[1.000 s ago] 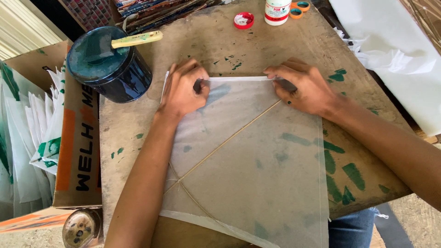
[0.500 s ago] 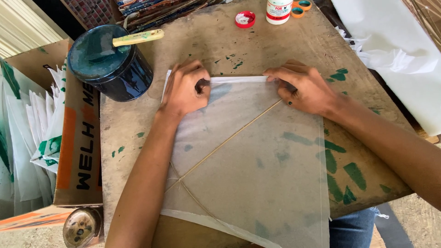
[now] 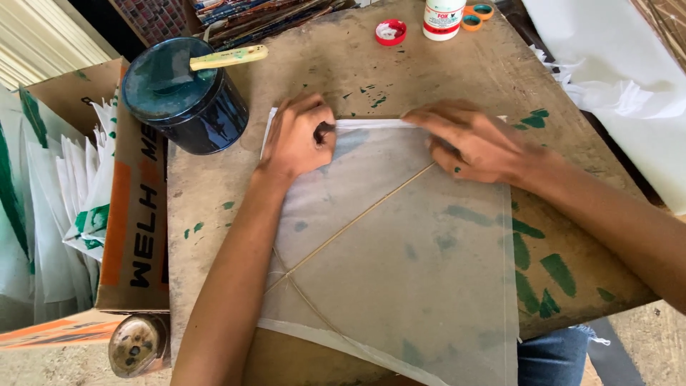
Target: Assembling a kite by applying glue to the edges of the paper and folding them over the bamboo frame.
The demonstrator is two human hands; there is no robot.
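A sheet of thin translucent white paper [image 3: 414,271] lies flat on a worn, paint-stained board [image 3: 586,214], with thin bamboo sticks [image 3: 357,223] crossing under or on it. My left hand [image 3: 300,136] presses on the paper's top left corner, fingers curled down on the folded top edge. My right hand [image 3: 471,139] lies flat on the same top edge further right, fingers pressing the fold. Neither hand lifts anything.
A dark blue tin [image 3: 182,96] with a brush handle [image 3: 229,57] across its lid stands at the board's far left. A cardboard box [image 3: 132,214] of white paper sheets sits left. A red cap [image 3: 391,32], a white bottle [image 3: 443,16] and white paper [image 3: 622,78] lie at the back.
My right hand has slid left along the paper's top edge, toward the left hand. The left hand has stayed at the top left corner.
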